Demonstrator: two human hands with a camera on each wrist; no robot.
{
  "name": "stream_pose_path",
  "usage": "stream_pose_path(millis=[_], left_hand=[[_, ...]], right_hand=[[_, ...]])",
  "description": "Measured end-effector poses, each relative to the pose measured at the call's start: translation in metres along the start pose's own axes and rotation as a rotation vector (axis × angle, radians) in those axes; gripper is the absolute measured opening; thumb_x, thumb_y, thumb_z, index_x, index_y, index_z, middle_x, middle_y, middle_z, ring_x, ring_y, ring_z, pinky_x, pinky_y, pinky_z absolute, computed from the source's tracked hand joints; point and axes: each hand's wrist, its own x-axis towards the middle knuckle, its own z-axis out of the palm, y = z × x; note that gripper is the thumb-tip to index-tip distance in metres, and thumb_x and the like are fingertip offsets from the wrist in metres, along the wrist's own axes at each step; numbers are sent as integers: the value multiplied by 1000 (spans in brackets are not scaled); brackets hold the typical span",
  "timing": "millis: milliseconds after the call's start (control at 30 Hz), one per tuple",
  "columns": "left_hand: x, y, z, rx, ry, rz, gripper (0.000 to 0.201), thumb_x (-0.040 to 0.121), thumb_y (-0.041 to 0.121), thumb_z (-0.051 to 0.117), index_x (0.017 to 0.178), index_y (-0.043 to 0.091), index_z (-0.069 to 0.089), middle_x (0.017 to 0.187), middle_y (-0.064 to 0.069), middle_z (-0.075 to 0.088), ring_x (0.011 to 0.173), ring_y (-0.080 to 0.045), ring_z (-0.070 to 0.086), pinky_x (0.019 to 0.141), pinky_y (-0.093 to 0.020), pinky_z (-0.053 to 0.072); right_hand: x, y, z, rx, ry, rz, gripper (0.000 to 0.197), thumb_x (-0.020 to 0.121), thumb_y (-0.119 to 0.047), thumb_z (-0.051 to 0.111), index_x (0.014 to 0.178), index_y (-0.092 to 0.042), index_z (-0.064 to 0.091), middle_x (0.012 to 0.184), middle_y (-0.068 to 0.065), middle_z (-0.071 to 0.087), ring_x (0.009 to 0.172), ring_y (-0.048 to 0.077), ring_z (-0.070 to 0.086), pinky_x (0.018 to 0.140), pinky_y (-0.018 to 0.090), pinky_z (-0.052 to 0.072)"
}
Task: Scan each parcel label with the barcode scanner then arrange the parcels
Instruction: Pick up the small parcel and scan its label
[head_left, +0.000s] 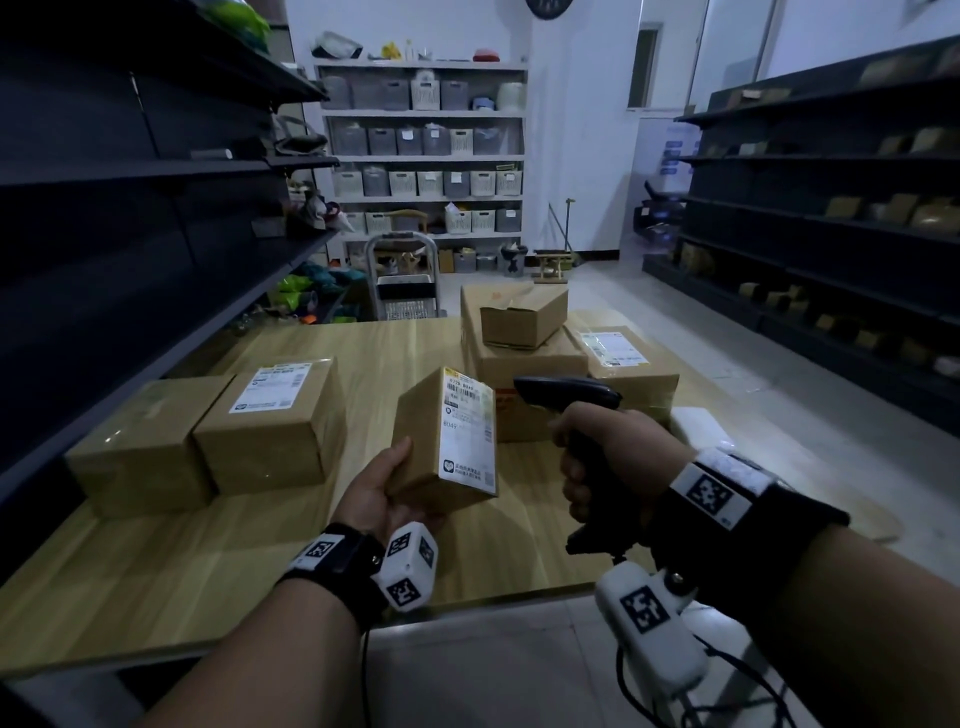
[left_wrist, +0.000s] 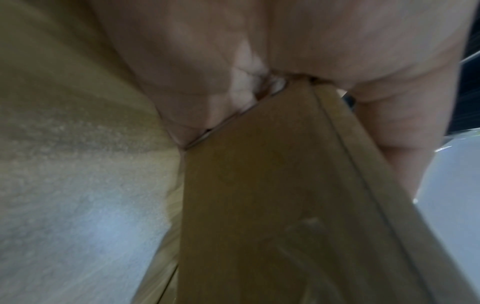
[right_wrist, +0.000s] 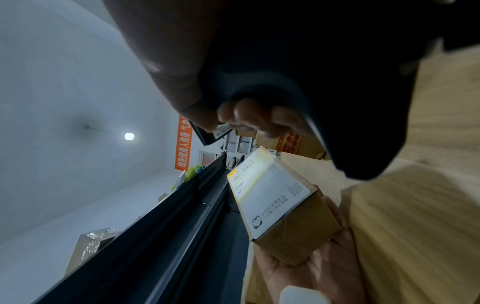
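Note:
My left hand (head_left: 384, 486) holds a small cardboard parcel (head_left: 431, 441) tilted above the wooden table (head_left: 156, 582), its white label (head_left: 467, 431) turned to the right. My right hand (head_left: 597, 457) grips a black barcode scanner (head_left: 566, 395) by its handle, the head pointing left at the label, a short gap apart. In the right wrist view the parcel (right_wrist: 298, 232) and label (right_wrist: 270, 197) lie below the dark scanner (right_wrist: 337, 92). The left wrist view shows the parcel (left_wrist: 272, 205) pressed against my palm (left_wrist: 207, 61).
Two parcels (head_left: 270, 421) sit side by side at the table's left. A stack of larger boxes (head_left: 519, 343) and a labelled parcel (head_left: 623, 364) stand at the back right. Dark shelving (head_left: 130, 208) flanks the left, more shelves (head_left: 831, 234) the right.

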Motion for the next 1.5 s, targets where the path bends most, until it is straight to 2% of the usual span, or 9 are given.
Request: stream_pose_path(millis=[167, 333, 500, 733, 933, 1233, 1300, 1400, 1500], left_hand=[[-2, 0, 4, -34, -16, -3, 126, 43, 40, 111, 153, 8, 60, 144, -25, 71, 143, -46, 61, 130, -61, 34], [-6, 1, 7, -120, -4, -26, 82, 83, 39, 86, 152, 5, 60, 144, -27, 71, 141, -45, 62, 129, -61, 37], [-11, 2, 11, -167, -34, -34, 108, 58, 31, 108, 151, 2, 63, 149, -26, 67, 141, -46, 63, 128, -61, 38], [-4, 3, 7, -195, -16, -37, 71, 90, 41, 79, 148, 2, 68, 150, -27, 66, 146, -46, 58, 129, -61, 36], [-7, 2, 4, -150, -2, 15, 83, 77, 32, 84, 152, 5, 64, 160, -25, 58, 157, -44, 45, 132, -58, 29], [-3, 6, 25, -107, 253, 135, 58, 98, 32, 65, 148, 4, 66, 136, -20, 75, 132, -38, 68, 127, -55, 42], [8, 16, 36, -30, 325, 170, 53, 101, 30, 65, 145, 1, 66, 119, -16, 76, 108, -33, 73, 114, -49, 55], [29, 32, 60, 79, 442, 177, 30, 102, 35, 69, 112, 6, 70, 95, -9, 67, 83, -28, 68, 63, -40, 64], [59, 49, 66, 173, 556, 142, 29, 99, 39, 75, 100, 11, 66, 94, -10, 67, 81, -29, 70, 64, -43, 62]], right_hand=[[1, 4, -4, 40, -4, 9, 17, 88, -23, 69, 79, -14, 57, 61, 8, 47, 49, 24, 46, 55, 32, 40], [3, 6, -6, 61, -13, 30, 17, 90, -23, 69, 81, -14, 58, 61, 7, 48, 51, 23, 47, 57, 33, 40], [29, 26, -22, 250, 43, 33, 19, 94, -29, 67, 90, -13, 60, 62, 5, 47, 50, 22, 47, 55, 32, 42], [84, 60, -55, 496, 229, 71, 34, 98, -34, 60, 72, -13, 52, 58, 4, 47, 46, 21, 47, 53, 30, 42], [107, 80, -52, 616, 166, 5, 42, 98, -42, 67, 73, -13, 50, 64, 5, 44, 52, 22, 47, 57, 35, 43], [125, 88, -62, 640, 214, -57, 35, 93, -38, 76, 84, -10, 58, 67, 8, 52, 54, 23, 53, 59, 36, 49], [127, 88, -62, 647, 224, -67, 34, 91, -37, 78, 87, -8, 59, 67, 8, 54, 54, 23, 54, 59, 36, 50], [128, 87, -63, 675, 228, -65, 35, 87, -37, 81, 94, -9, 62, 68, 7, 55, 54, 23, 55, 58, 36, 51], [128, 88, -63, 692, 249, -76, 33, 88, -37, 80, 90, -9, 62, 65, 7, 56, 52, 22, 55, 56, 34, 51]])
